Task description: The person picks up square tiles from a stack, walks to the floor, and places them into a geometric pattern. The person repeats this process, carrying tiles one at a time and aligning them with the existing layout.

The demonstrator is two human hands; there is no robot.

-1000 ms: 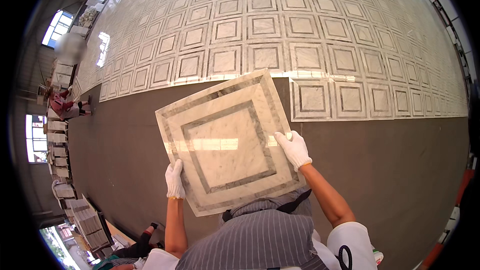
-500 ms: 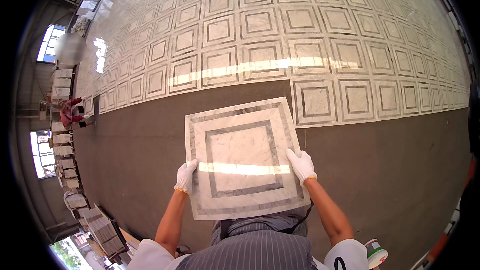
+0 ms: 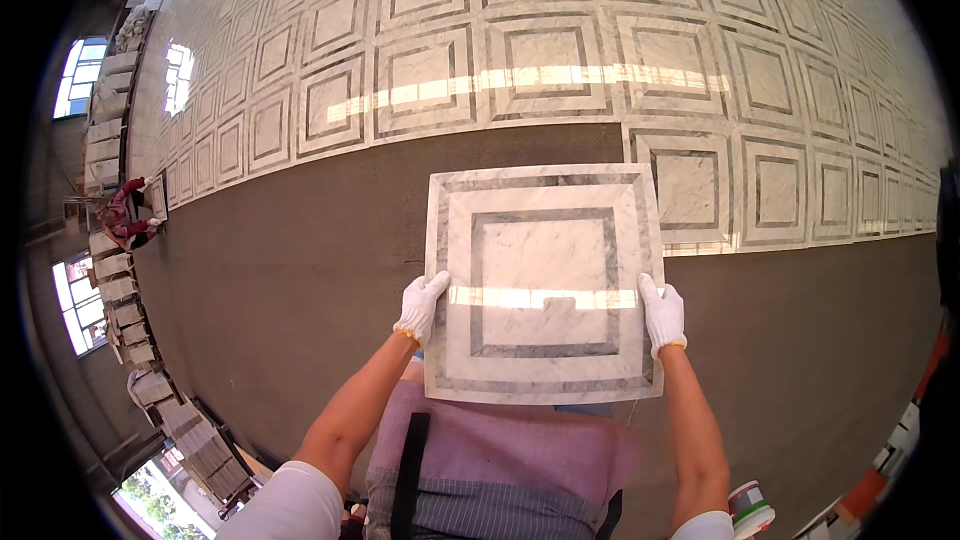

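Marble tile (image 3: 542, 260) was held up over the dark floor (image 3: 280, 260), left hand (image 3: 422, 306) and right hand (image 3: 663, 316) clamped on opposite edges. I'd call it the positioning step, next move probably needed squaring to the laid tiles (image 3: 682, 185); fingers underneath were hidden, far-left co-worker (image 3: 125, 212) tiny.

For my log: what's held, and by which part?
A square patterned tile, its left edge in the left grip, its right edge in the right grip.

Brown-grey floor (image 3: 300, 280) under rows of glossy marbled tiles (image 3: 685, 185) with grey square bands.
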